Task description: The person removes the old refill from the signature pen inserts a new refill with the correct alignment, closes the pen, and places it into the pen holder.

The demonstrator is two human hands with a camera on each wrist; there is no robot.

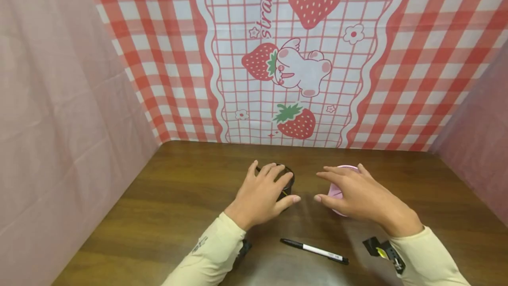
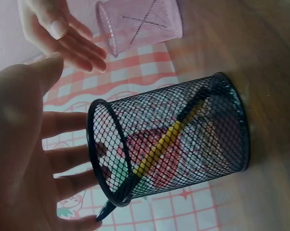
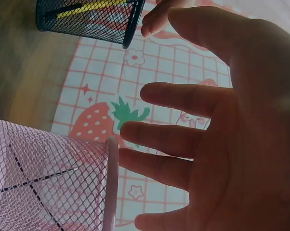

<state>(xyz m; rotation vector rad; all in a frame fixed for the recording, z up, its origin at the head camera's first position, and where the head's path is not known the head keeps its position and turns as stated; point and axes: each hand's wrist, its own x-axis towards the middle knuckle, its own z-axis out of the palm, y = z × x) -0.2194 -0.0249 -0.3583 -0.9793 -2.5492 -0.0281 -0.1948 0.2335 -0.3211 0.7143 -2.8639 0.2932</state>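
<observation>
"Pen (image 1: 314,251) first: where is it?"

"Flat on the table (image 1: 158,224), nearer than both cups. Neither hand touches it."

"State of each grip?"

"Left hand (image 1: 262,193): fingers spread, thumb apart, at the rim of the black mesh cup (image 2: 188,159). Right hand (image 1: 353,193): fingers extended, thumb apart, beside the rim of the pink mesh cup (image 3: 53,180). Neither has hold of anything; light contact with the rims cannot be confirmed."

"Cup positions?"

"Both upright on the table, beyond the pen: black on the left, pink on the right, a gap between. The black one contains a yellow-and-black pen (image 2: 162,145), leaning, one end projecting past the rim."

"Step in hand?"

"Judged by posture: hands positioned at the cups, no grip made. Approach and release cannot be distinguished here."

"Requirement for the next move?"

"If gripping, close thumb and fingers round each wall below the rim. Keep the black cup level; its pen could shift."

"Rear boundary?"

"Checked cloth (image 1: 405,78) behind the table's far edge, clear of both cups."
</observation>
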